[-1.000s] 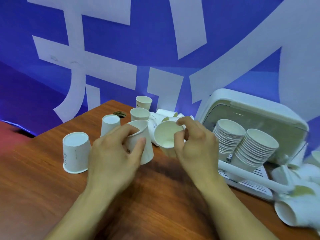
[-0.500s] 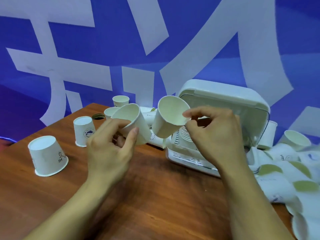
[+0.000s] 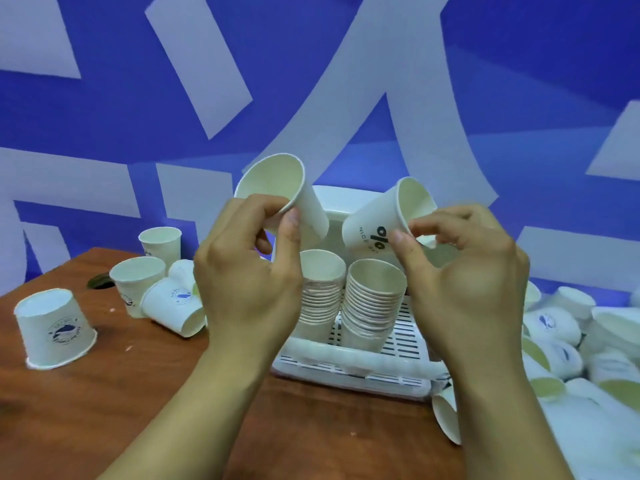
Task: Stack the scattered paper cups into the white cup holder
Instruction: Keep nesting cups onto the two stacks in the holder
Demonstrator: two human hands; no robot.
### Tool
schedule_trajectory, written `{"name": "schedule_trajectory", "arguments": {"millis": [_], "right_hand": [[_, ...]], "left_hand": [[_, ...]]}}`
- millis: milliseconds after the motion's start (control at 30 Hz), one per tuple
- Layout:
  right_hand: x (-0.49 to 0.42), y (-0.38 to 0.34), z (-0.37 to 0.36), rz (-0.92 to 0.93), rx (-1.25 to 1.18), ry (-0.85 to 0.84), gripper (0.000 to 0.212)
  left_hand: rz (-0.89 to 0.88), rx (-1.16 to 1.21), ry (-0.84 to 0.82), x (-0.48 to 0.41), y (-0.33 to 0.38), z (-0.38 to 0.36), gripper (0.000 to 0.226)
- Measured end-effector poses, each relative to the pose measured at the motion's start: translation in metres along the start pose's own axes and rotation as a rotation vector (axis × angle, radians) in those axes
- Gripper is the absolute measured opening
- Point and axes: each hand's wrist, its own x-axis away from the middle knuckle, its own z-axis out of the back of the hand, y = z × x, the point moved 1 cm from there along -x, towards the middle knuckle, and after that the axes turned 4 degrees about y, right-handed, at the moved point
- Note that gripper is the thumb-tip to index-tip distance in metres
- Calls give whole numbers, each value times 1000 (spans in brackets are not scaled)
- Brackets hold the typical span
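Left hand pinches plain cup near its rim, thumb and fingers curled on it, cup tilted with its mouth facing the camera, at 11 o'clock above the holder. Right hand pinches printed cup by the rim, tilted, at 1 o'clock above the holder. White cup holder sits on wooden table with left stack and right stack side by side inside. Loose cups at 9 o'clock of holder, upside-down cup furthest out. Heap of cups at 3 o'clock
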Motion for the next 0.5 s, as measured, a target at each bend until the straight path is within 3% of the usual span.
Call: {"name": "schedule_trajectory", "arguments": {"millis": [500], "right_hand": [[4,15,-11,-13,100,-152,2]], "left_hand": [[-29,-138,-289,8,-23,-12,13]]}}
